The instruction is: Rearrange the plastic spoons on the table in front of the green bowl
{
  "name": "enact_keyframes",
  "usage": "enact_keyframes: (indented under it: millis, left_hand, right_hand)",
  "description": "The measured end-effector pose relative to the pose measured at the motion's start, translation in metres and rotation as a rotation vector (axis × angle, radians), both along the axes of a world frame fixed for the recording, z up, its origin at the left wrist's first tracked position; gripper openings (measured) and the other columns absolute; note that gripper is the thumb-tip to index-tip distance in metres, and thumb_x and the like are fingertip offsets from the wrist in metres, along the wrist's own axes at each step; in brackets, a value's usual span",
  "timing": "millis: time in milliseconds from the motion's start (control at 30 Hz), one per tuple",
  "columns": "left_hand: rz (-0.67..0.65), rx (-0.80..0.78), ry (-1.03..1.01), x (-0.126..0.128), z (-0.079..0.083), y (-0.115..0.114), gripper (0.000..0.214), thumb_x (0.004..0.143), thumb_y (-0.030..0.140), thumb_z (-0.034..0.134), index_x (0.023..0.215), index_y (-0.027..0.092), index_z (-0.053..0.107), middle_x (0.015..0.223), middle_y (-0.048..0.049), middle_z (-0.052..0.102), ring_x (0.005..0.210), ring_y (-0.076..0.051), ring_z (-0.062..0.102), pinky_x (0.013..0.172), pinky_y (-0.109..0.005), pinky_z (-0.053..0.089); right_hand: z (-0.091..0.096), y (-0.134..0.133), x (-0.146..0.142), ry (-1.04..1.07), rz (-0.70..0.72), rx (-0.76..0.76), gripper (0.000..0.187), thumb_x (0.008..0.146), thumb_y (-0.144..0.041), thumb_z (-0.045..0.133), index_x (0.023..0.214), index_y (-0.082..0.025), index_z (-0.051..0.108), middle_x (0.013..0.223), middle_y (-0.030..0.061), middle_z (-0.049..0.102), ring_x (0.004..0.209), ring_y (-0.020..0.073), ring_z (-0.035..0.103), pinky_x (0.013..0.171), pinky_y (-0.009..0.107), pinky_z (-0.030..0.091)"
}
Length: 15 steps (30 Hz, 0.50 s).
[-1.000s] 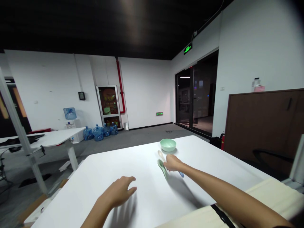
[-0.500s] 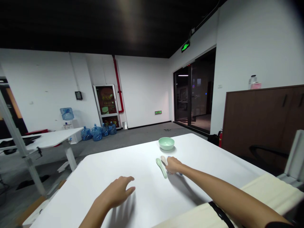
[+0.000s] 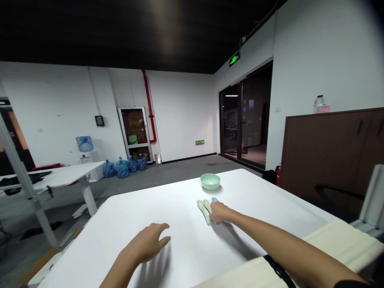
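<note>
My right hand [image 3: 219,212] reaches over the white table with its fingers closed at the handle of a beige spoon [image 3: 207,204]; the fingertips and most of that handle are hidden. Just left of it lies a light green spoon [image 3: 204,213]. A blue spoon [image 3: 214,199] shows only its bowl end beyond my knuckles, the rest covered by my hand. Farther back stands a green bowl [image 3: 210,182], in which I see nothing. My left hand [image 3: 151,240] hovers over the table at the left, fingers apart and holding nothing.
The white table [image 3: 126,216] has cream cloth [image 3: 339,240] along its near right side. A second white table [image 3: 75,174] stands at the left, with several blue water bottles [image 3: 122,168] on the floor behind. A brown cabinet [image 3: 324,152] is at the right.
My right hand has shifted slightly toward me, uncovering more of the blue spoon's bowl end. The beige spoon has shifted a little. My left hand and the green bowl stay put.
</note>
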<state>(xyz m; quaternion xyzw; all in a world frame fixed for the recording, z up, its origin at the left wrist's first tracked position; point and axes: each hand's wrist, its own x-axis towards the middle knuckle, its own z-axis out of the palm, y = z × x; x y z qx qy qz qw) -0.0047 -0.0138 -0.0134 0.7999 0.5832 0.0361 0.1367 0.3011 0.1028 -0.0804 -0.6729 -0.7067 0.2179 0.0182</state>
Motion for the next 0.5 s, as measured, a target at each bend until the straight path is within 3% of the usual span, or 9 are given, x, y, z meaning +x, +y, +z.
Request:
enact_keyframes:
  millis: [300,500]
  left_hand:
    - [0.012,-0.008,0.005,0.001,0.002,-0.002,0.059,0.080,0.065,0.038,0.125,0.030,0.053,0.126,-0.0066,0.059,0.114,-0.028,0.053,0.094,-0.039,0.041]
    - [0.011,0.000,0.003,0.001,0.001,-0.002,0.059,0.080,0.065,0.038,0.125,0.030,0.054,0.126,-0.0076,0.059,0.114,-0.028,0.054,0.095,-0.039,0.041]
  right_hand:
    - [-0.006,0.005,0.001,-0.095,0.016,0.021,0.025,0.061,-0.018,0.061,0.086,-0.013,0.063,0.069,0.0073,0.066,0.054,0.0193,0.062,0.050,0.027,0.042]
    - [0.005,-0.003,-0.003,-0.140,0.024,0.304,0.022,0.074,-0.028,0.055,0.091,-0.016,0.064,0.098,0.0132,0.065,0.084,0.0238,0.063,0.060,0.026,0.041]
